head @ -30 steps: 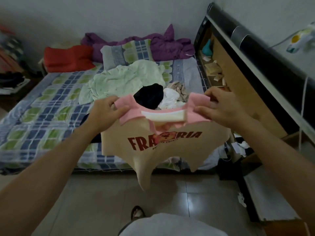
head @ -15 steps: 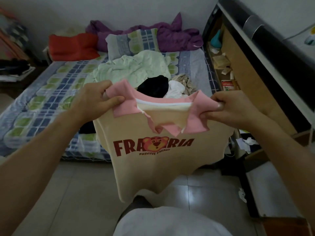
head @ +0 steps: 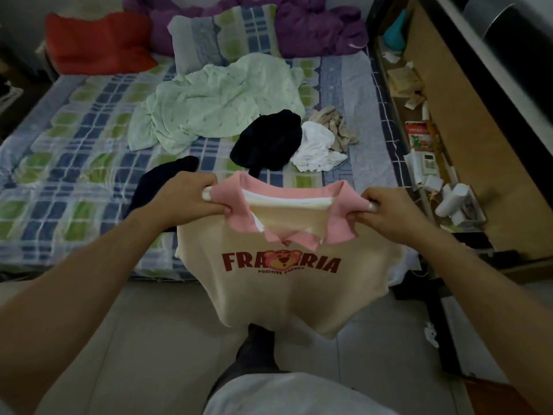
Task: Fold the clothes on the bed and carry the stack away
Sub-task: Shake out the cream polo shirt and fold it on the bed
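I hold a cream shirt [head: 287, 283] with a pink collar and a red bear print up in front of me, over the bed's near edge and the floor. My left hand [head: 185, 199] grips its left shoulder and my right hand [head: 389, 214] grips its right shoulder. On the bed [head: 68, 163] lie unfolded clothes: a pale green garment [head: 215, 103], a black garment [head: 269, 139], a white one [head: 317, 145], a beige one [head: 332, 121] and a dark piece [head: 158, 184] behind my left hand.
A red pillow [head: 98, 43], a checked pillow [head: 221, 34] and a purple blanket [head: 314, 28] lie at the bed's head. A wooden shelf unit [head: 466, 121] with boxes and bottles runs along the right. Tiled floor [head: 149, 339] lies below, with my leg and foot.
The view has tilted down and come closer to the bed. The shirt now hangs lower and flatter between my hands, with its print fully showing.
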A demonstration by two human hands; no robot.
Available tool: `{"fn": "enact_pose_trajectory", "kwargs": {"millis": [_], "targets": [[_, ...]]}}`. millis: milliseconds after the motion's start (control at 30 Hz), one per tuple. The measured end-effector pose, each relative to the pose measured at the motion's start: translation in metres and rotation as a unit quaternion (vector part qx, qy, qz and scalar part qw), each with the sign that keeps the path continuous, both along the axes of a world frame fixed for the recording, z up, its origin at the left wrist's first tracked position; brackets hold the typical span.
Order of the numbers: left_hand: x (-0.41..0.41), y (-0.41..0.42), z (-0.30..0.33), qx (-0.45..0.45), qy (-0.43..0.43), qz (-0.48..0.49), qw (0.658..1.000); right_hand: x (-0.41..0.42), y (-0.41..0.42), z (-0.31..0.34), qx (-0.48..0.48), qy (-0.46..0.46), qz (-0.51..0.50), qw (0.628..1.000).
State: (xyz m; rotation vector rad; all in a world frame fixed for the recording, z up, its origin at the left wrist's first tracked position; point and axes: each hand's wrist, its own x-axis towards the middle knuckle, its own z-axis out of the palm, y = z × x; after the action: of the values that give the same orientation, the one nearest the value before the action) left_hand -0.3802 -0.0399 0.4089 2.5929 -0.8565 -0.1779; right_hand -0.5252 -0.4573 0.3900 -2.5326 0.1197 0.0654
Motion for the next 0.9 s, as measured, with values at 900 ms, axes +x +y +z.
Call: {"fn": "enact_pose_trajectory", "kwargs": {"millis": [900], "targets": [[0.338, -0.056, -0.189, -0.018, 0.18, 0.063, 0.982, 0.316, -0.027, -0.146, 0.035, 0.125, -0.071, 0.989]]}}
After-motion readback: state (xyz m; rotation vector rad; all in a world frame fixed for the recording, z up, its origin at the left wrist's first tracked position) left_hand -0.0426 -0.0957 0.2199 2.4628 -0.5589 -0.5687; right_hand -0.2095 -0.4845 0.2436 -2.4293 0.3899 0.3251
